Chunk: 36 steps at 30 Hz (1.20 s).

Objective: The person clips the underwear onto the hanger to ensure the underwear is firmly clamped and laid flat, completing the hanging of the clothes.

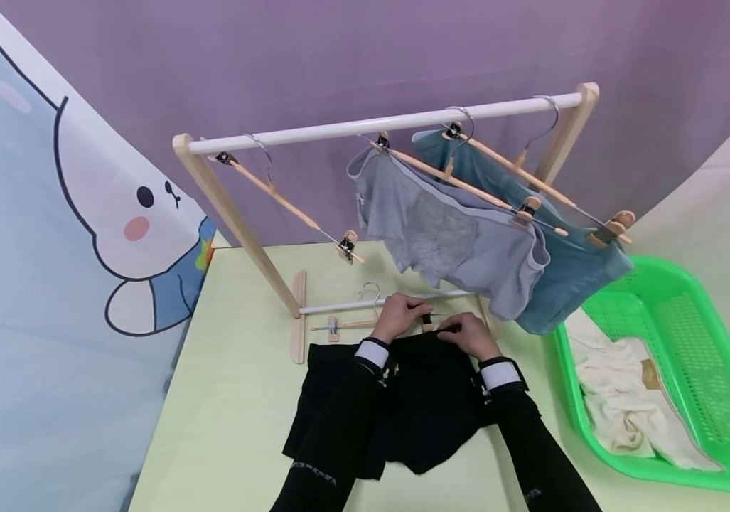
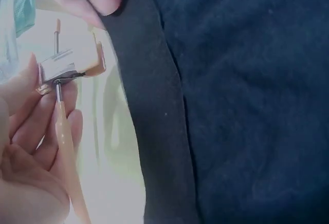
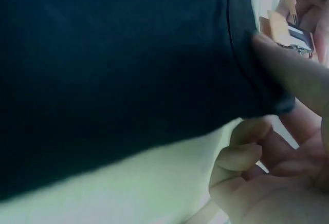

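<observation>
A black garment (image 1: pixel 428 405) lies flat on the pale green table (image 1: pixel 237 398), waistband away from me. Behind it lies a wooden clip hanger (image 1: pixel 352 323). My left hand (image 1: pixel 401 313) pinches one metal clip (image 2: pixel 59 70) of this hanger, right at the waistband's edge, and the hanger's rod (image 2: pixel 67 147) runs between its fingers. My right hand (image 1: pixel 470 334) pinches the waistband (image 3: pixel 247 44) of the black garment (image 2: pixel 231 106) just beside the clip (image 3: pixel 295 39), one finger (image 3: pixel 293 75) on top of the fabric (image 3: pixel 118 64).
A small wooden drying rack (image 1: pixel 371 128) stands behind my hands. It carries an empty hanger (image 1: pixel 288 203), a grey garment (image 1: pixel 454 242) and a blue one (image 1: pixel 569 277). A green basket (image 1: pixel 691 320) with a cream cloth (image 1: pixel 620 398) sits at the right. A cartoon curtain hangs on the left.
</observation>
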Motion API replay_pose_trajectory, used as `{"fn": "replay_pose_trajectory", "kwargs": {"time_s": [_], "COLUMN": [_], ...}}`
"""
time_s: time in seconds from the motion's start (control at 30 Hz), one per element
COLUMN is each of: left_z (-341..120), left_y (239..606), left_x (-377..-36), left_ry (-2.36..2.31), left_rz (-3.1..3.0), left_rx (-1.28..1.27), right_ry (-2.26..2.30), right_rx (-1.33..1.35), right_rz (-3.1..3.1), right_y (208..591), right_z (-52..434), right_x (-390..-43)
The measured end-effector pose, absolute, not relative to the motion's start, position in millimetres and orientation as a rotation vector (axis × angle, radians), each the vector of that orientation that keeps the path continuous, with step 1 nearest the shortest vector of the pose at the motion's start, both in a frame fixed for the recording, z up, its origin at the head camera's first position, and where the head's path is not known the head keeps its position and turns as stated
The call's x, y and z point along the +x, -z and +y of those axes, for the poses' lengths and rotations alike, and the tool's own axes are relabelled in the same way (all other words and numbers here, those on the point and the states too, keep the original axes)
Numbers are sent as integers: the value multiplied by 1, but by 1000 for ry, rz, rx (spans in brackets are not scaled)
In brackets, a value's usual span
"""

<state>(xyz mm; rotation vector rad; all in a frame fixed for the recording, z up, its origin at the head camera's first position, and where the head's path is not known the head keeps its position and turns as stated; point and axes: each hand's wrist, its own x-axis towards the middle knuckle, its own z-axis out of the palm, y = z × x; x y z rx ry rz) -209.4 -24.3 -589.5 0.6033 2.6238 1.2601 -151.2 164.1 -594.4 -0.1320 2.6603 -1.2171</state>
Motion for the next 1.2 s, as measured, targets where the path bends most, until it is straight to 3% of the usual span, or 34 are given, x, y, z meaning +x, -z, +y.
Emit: {"fn": "replay_pose_trajectory", "kwargs": {"time_s": [0.8, 1.2], "left_z": [-22, -92], "left_y": [590, 590], "left_x": [-202, -189], "left_ry": [-1248, -1343], "left_rz": [2632, 2811], "left_rx": [522, 426], "right_ry": [1602, 1622], "right_rx": [67, 141], "right_rz": [2661, 2623], "right_y": [598, 601], "right_z": [154, 169], "right_x": [-148, -141]}}
